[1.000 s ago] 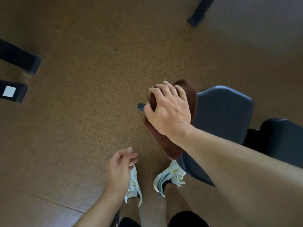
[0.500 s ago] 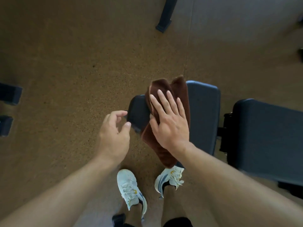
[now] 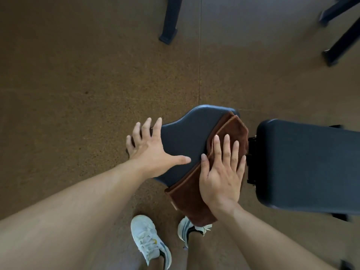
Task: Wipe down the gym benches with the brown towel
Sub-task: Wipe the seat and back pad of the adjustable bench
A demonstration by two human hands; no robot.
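Observation:
A dark blue gym bench seat pad (image 3: 187,137) sits in the middle of the view, with its longer back pad (image 3: 303,164) to the right across a black hinge gap. The folded brown towel (image 3: 229,131) lies across the seat pad's right part and hangs over its near edge. My right hand (image 3: 222,172) presses flat on the towel, fingers straight. My left hand (image 3: 150,149) rests spread on the seat pad's left end, fingers straight, thumb pointing toward the towel.
Brown speckled floor (image 3: 78,84) surrounds the bench. A dark frame leg (image 3: 170,20) stands at the top, and two more legs (image 3: 341,41) at the top right. My white shoes (image 3: 148,238) are just below the seat pad.
My right hand has slid the towel rightward across the seat pad toward the hinge. My left hand has come up from beside the pad and now lies spread on its left end.

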